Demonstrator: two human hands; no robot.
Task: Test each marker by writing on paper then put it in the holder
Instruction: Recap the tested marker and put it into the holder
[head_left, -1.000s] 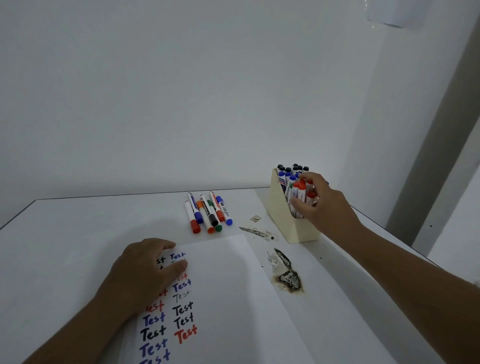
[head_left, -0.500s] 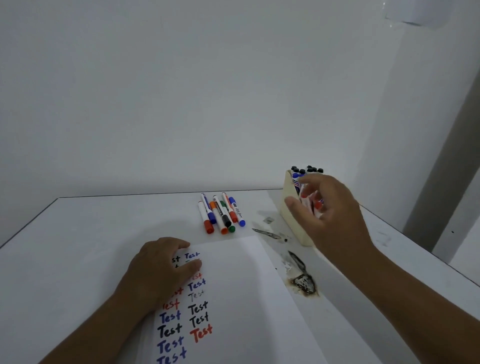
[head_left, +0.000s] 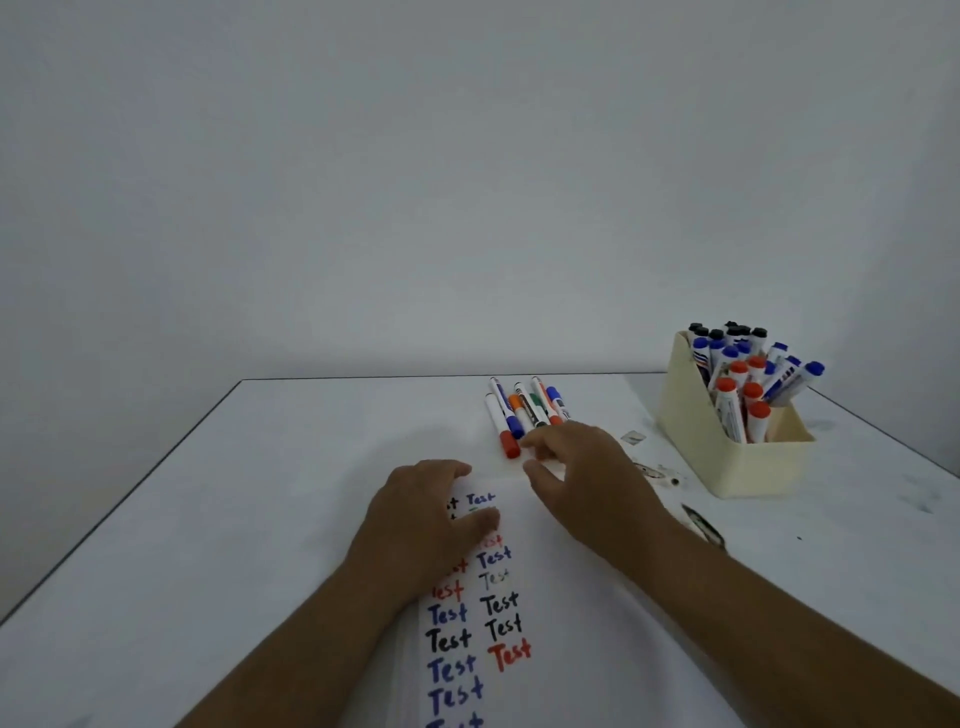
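Observation:
Several loose markers (head_left: 522, 410) with red, blue, orange and green caps lie side by side on the white table (head_left: 260, 493). My right hand (head_left: 587, 478) hovers over their near ends, fingers loosely spread and holding nothing. My left hand (head_left: 431, 519) rests flat on the white paper (head_left: 550, 649), which carries rows of the word "Test" in blue, black and red. A cream holder (head_left: 727, 457) at the right stands full of markers with black, blue and red caps.
Dark stains and small scraps (head_left: 701, 525) mark the table between the paper and the holder. The table's back edge meets a plain white wall. The table's left edge runs diagonally at the left.
My right hand has left the holder and swung left across the table to the loose markers. My left hand has stayed on the paper. The view has turned left.

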